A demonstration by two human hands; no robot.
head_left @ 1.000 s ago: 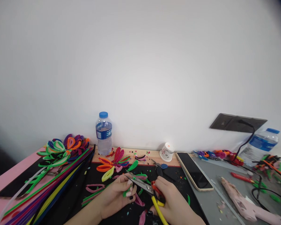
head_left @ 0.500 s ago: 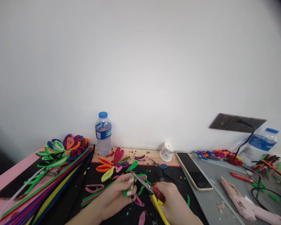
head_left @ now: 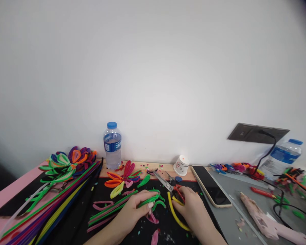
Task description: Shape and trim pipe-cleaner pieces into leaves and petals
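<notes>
Holding green strips point(head_left: 148, 200) between the thumb and fingers of the left hand point(head_left: 140, 204), around the middle of the black mat point(head_left: 142, 236), lifted or resting there, too covered to tell which. Gripping red-and-yellow-handled scissors point(head_left: 168, 186) in the right hand point(head_left: 191, 204), nearer the mat's right edge, with blades angled back and to the left, past the mat's rear edge toward the wooden strip point(head_left: 169, 166) along the wall. Set apart from each other, both hands. Just in front of the left hand's fingertips, on the mat, a magenta loop point(head_left: 152, 218); to the left of that hand, a row of pink and green stems point(head_left: 109, 212). At the mat's rear edge, a cluster of bright petals point(head_left: 123, 178) and a lone green loop point(head_left: 144, 181). On the wooden strip, an upright bottle point(head_left: 112, 149) near the left end and an upturned paper cup point(head_left: 181, 165) farther right. Along the mat's right edge, a phone point(head_left: 212, 186). Toward the table's left edge, a long bundle of coloured stems point(head_left: 53, 214).
</notes>
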